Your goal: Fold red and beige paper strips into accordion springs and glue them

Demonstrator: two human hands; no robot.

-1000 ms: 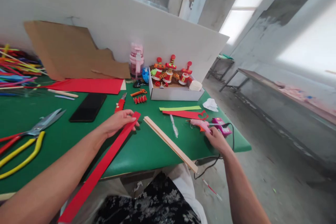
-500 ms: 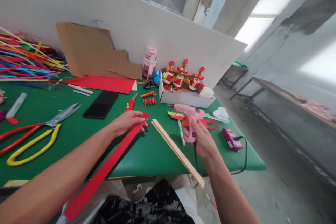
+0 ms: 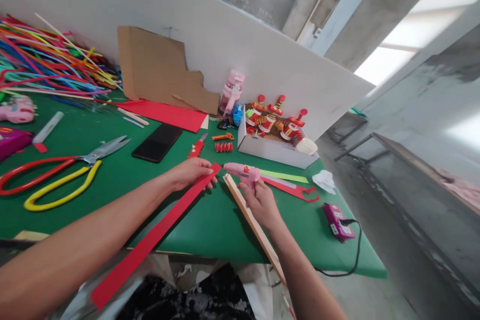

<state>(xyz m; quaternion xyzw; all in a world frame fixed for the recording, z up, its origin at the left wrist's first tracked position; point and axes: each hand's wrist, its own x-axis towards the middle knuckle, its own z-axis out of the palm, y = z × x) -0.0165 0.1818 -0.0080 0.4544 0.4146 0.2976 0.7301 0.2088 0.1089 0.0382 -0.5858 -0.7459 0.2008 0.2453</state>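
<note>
My left hand (image 3: 195,172) is closed on the upper end of a long red paper strip (image 3: 157,232), which slants down toward my lap. My right hand (image 3: 259,204) grips a pink hot glue gun (image 3: 242,171) by its handle. The gun's nozzle points left and lies close to the strip's top end; whether they touch I cannot tell. Beneath the gun and my right forearm runs a pale wooden strip (image 3: 258,232), reaching past the table's front edge. Beyond my left hand lie a red utility knife (image 3: 197,148) and a red folded paper piece (image 3: 224,147).
Large scissors (image 3: 90,160) and a black phone (image 3: 157,142) lie at left on the green table (image 3: 195,227). A white box (image 3: 277,152) of red figures stands at the back. A purple box (image 3: 338,222) with a black cord sits near the right edge.
My right hand has brought the glue gun leftward to the red strip's top end. My left hand still holds the strip. The camera view has shifted slightly.
</note>
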